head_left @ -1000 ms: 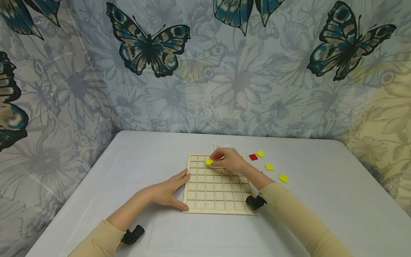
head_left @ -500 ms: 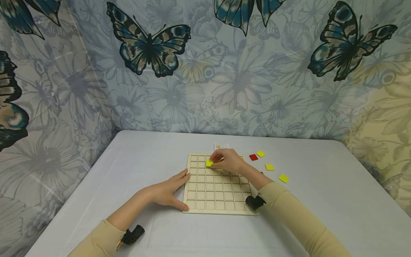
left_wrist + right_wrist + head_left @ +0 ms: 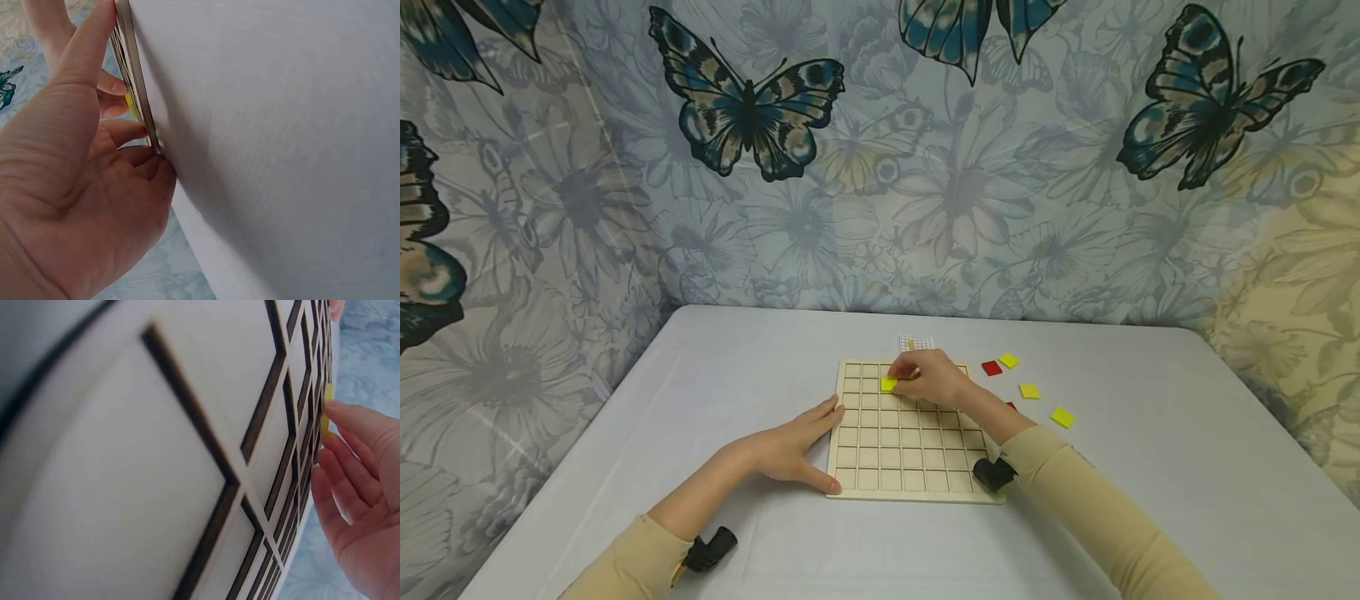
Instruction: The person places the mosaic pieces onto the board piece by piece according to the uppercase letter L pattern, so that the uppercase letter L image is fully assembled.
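Observation:
A pale wooden grid board [image 3: 901, 458] lies flat on the white table. My right hand [image 3: 934, 377] is over its far part, thumb and fingers pinching a yellow square tile [image 3: 887, 385] in the upper rows, left of the middle. In the right wrist view the same yellow tile [image 3: 326, 407] is at the thumb tip, against the board's grid. My left hand [image 3: 786, 446] rests along the board's left side, fingers and thumb spread, with the thumb at the near left corner. The left wrist view shows the left hand [image 3: 94, 169] touching the board's edge [image 3: 139, 81].
Right of the board lie loose yellow tiles [image 3: 1029, 392] and a red tile [image 3: 992, 367]; another red tile [image 3: 1011, 406] is partly hidden by the right forearm. Behind the board is a small printed grid card [image 3: 916, 342], partly covered by the right hand. A patterned wall stands behind the table.
My right hand has lowered the yellow tile slightly toward the near side, onto the grid. My left hand and the board have stayed put.

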Tool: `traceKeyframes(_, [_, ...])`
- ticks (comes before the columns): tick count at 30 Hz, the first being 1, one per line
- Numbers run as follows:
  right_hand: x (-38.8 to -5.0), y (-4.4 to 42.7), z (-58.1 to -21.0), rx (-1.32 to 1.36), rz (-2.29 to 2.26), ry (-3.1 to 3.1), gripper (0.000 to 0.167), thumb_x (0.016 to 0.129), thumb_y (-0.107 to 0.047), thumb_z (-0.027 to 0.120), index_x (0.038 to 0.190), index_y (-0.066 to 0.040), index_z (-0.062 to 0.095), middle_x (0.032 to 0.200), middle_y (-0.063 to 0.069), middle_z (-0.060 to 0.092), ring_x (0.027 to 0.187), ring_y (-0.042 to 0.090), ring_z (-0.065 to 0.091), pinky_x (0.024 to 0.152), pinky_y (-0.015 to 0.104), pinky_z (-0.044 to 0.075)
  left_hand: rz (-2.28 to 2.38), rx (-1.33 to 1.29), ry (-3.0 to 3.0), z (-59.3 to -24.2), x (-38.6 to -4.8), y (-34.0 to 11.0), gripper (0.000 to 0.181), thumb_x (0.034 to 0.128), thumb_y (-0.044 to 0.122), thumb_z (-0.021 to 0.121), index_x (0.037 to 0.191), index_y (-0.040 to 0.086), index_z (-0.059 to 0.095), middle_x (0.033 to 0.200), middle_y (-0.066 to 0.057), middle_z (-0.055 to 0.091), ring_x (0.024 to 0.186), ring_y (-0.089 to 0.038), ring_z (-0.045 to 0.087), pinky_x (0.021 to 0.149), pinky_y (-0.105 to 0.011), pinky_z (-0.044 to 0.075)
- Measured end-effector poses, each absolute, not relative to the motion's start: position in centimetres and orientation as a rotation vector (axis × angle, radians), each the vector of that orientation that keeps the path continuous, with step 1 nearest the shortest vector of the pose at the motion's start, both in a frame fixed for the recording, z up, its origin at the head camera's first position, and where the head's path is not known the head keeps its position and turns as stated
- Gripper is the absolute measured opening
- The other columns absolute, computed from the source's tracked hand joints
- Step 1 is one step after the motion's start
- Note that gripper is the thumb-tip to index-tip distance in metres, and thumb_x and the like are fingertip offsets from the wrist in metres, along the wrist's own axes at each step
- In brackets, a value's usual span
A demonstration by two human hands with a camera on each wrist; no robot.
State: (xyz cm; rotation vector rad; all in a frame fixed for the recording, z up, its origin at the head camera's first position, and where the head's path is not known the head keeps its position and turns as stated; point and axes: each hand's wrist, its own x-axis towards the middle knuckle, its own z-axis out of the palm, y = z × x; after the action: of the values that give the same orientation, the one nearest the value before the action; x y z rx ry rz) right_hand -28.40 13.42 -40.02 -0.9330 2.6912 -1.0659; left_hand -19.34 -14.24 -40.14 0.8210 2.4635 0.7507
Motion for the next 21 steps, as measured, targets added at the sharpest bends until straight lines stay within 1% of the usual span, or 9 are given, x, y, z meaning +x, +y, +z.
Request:
traceKeyframes(11, [-28.55, 13.52, -40.49, -0.964, -1.077, 2.678, 0.016, 0.087, -0.008, 0.074, 0.102, -0.007, 0.071, 0.099, 0.003, 0.068, 0.096, 0.020, 0.062, 0.081, 0.030, 0.053, 0.751, 0.806, 2.463, -40.13, -19.19, -14.23, 0.114, 0.0767, 0.049, 0.080, 0.156, 0.002, 0.013, 0.162, -0.016, -0.003, 0.148, -0.029, 0.001, 0.117, -0.047, 0.014])
traceKeyframes(21, [-28.34, 13.35, -40.12, -0.927, -1.053, 2.708, 0.016, 0.086, -0.008, 0.075, 0.102, -0.006, 0.071, 0.098, 0.003, 0.068, 0.096, 0.021, 0.063, 0.082, 0.030, 0.053, 0.755, 0.810, 2.461, -40.05, -19.20, -14.28, 0.114, 0.0766, 0.049, 0.080, 0.156, 0.002, 0.014, 0.162, -0.016, -0.002, 0.148, -0.029, 0.001, 0.116, -0.047, 0.015])
